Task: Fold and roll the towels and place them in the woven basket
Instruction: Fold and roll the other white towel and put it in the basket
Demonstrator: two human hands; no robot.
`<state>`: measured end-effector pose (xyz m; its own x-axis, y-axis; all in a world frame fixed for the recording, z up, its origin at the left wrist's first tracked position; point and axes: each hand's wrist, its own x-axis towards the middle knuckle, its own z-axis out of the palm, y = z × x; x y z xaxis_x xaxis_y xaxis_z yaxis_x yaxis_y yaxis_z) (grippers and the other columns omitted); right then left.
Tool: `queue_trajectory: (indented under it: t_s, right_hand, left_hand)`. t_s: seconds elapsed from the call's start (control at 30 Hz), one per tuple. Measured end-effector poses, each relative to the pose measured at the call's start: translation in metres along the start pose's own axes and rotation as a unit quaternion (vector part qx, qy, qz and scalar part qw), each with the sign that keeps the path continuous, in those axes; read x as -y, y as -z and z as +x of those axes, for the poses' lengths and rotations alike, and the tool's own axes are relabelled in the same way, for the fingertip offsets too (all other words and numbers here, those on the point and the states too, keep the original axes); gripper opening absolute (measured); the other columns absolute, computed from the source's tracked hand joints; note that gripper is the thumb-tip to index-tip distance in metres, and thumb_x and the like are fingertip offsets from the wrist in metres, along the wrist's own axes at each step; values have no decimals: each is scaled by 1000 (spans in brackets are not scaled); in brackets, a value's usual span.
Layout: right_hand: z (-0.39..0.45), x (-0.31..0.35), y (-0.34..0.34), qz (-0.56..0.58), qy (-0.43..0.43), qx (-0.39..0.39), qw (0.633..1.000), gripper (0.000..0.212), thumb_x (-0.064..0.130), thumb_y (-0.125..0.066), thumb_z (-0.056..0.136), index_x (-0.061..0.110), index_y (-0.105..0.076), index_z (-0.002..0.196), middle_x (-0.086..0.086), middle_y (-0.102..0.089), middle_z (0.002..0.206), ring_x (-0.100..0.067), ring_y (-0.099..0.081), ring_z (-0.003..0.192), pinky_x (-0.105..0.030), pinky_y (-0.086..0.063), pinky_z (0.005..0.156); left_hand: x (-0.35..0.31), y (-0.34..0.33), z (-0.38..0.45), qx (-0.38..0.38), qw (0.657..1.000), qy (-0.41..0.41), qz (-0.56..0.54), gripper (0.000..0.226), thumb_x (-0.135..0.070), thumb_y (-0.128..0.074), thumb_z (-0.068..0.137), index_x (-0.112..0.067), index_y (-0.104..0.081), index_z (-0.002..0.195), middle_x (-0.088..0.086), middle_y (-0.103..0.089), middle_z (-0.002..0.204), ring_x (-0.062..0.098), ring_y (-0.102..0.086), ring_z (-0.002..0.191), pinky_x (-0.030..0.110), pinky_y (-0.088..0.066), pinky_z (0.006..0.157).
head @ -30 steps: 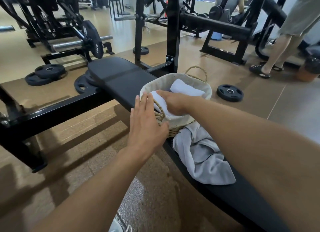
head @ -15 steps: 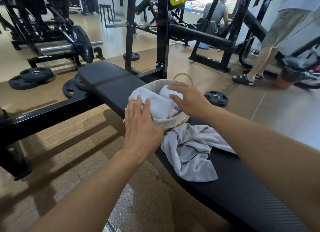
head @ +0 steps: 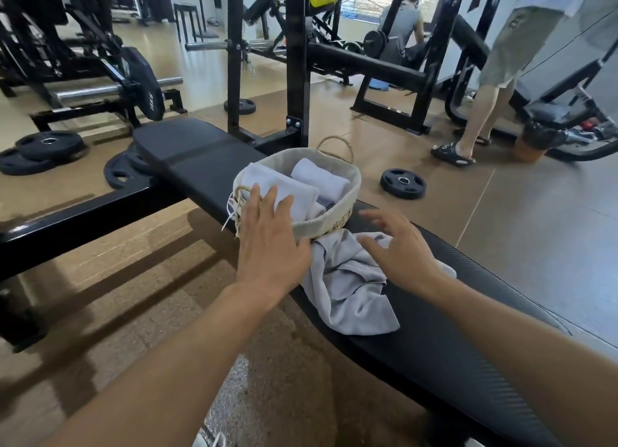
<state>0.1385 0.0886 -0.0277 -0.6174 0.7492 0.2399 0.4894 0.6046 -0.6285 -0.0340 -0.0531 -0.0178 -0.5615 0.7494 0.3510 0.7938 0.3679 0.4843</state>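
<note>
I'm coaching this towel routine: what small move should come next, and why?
Probably lower the right hand onto the loose grey towel and take grip of it. Two rolled towels already sit in the woven basket; this one lies crumpled on the bench, with the open hand just above.

Bench: a black padded weight bench (head: 200, 159), running from far left to near right.
Basket: a woven basket (head: 337, 217) with a cloth lining stands on the bench pad, about midway along it.
Loose towel: a crumpled grey towel (head: 347, 289) lies on the pad just on the near side of the basket, one edge touching the basket's base.
Floor: a tan floor (head: 535, 229); a black weight plate (head: 403, 183) lies flat on it, right of the basket.
</note>
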Motion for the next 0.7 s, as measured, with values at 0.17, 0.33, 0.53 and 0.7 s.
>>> queue_trajectory:
  t_s: [0.17, 0.33, 0.53, 0.7]
  right_hand:
    - [65, 65, -11, 30, -13, 62, 998, 58, 50, -66, 92, 27, -51, 144, 7, -56, 140, -12, -54, 125, -32, -46, 100]
    - [126, 98, -35, -147, -47, 210, 965, 55, 60, -62, 91, 14, -63, 121, -4, -66, 117, -23, -61, 103, -32, -50, 82]
    - [151, 99, -34, -78, -171, 324, 927, 61, 44, -71, 92, 8, -50, 137, -14, -59, 129, -29, -62, 113, -42, -51, 105]
    - [158, 97, -45, -14, -212, 337, 917, 46, 37, -80, 85, 12, -58, 118, -5, -67, 116, -22, -67, 101, -38, -55, 100]
  left_hand:
    - [6, 1, 6, 24, 998, 60, 5, 86, -29, -62, 90, -15, -11, 158, 5, 3, 169, 22, 16, 154, 41, 6, 126]
    - [10, 6, 12, 20, 995, 92, -18, 87, -26, -59, 90, -15, -8, 159, 3, 4, 169, 22, 16, 154, 43, 4, 126]
    - [19, 11, 19, 15, 994, 106, -27, 91, -35, -64, 91, -17, -7, 159, 2, 1, 169, 22, 13, 154, 43, 2, 126]
    - [25, 13, 25, 25, 992, 117, -42, 91, -35, -64, 92, -17, -6, 159, 1, 1, 169, 21, 13, 154, 41, 4, 126]
